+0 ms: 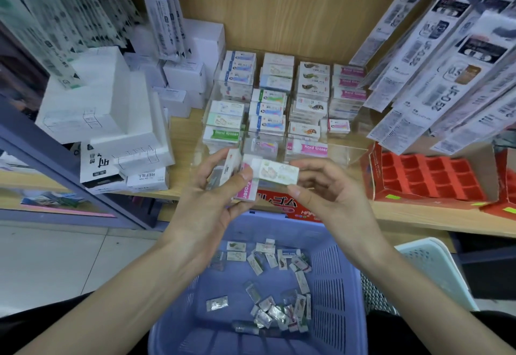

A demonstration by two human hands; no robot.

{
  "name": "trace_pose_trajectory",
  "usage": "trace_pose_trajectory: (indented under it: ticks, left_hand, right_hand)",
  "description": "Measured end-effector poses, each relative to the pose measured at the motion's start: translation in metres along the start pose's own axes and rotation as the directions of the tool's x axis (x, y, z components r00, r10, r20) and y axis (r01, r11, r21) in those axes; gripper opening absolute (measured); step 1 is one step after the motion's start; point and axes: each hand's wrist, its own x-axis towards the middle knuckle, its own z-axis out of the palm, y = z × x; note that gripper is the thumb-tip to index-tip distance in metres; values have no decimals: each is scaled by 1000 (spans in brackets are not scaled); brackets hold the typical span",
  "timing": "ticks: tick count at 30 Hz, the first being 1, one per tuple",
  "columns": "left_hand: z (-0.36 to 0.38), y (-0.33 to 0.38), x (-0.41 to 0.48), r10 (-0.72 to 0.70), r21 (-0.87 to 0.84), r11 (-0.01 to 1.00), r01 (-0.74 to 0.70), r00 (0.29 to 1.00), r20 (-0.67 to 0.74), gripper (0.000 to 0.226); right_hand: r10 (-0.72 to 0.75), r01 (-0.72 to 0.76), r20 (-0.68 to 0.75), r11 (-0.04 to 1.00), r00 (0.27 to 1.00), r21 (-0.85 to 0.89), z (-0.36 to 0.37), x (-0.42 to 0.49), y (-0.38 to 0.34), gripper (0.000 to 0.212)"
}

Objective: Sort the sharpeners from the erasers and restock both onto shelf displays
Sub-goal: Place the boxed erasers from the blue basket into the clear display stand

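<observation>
Pale green eraser, frame centre, long axis left to right. My right hand pinches its right end; its left end meets the stack of erasers gripped in my left hand. The clear shelf display lies just above both hands. In the blue basket below, loose packets are too small to identify. My fingers hide the stack's count.

The pale wood-grain shelf looks smooth and matt. The lilac slotted plastic basket has a dull sheen; small film-wrapped erasers inside glint glossily. The red compartmented cardboard tray looks matt.
</observation>
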Motion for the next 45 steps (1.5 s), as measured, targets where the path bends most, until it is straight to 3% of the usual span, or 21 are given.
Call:
trace_pose_trajectory:
  ticks: [4,8,12,15,21,25,32,34,36,41,45]
  left_hand:
    - [-19,16,12,2,-64,998,-9,994,-108,44]
    - [-37,31,26,36,-44,998,-44,983,-183,43]
    - [-45,38,36,18,-93,995,-34,986,-165,43]
    - [-49,42,40,22,-116,992,-41,987,-160,48]
    - [-59,40,36,43,-60,997,-53,986,-159,47]
    - [-61,39,35,28,-68,997,-39,987,-156,47]
    - [-52,35,38,44,-51,997,-52,986,-160,46]
    - [-49,34,38,42,-52,997,-51,985,-166,45]
    - [-46,33,38,42,-48,998,-50,986,-161,46]
    - [-42,33,34,28,-66,997,-38,990,-141,56]
    - [-36,30,31,27,-80,996,-35,995,-99,42]
  right_hand:
    - [31,-36,-158,999,987,-31,6,27,3,29]
    - [-81,34,-182,968,980,-250,27,80,-6,29]
    - [-218,106,-136,821,967,-560,48,139,-14,25]
    - [-195,62,-111,710,974,-702,58,172,-10,27]
    - [-162,20,-107,633,981,-774,63,176,6,22]
    - [-216,18,-139,597,967,-802,57,170,5,18]
    - [-216,4,-49,237,975,-971,63,182,6,24]
    - [-200,30,-9,191,980,-981,60,180,7,26]
    - [-218,65,6,263,976,-963,55,175,6,27]
    - [-271,131,-45,595,961,-793,51,128,-11,31]
    - [-54,66,41,908,998,-415,68,73,-25,15]
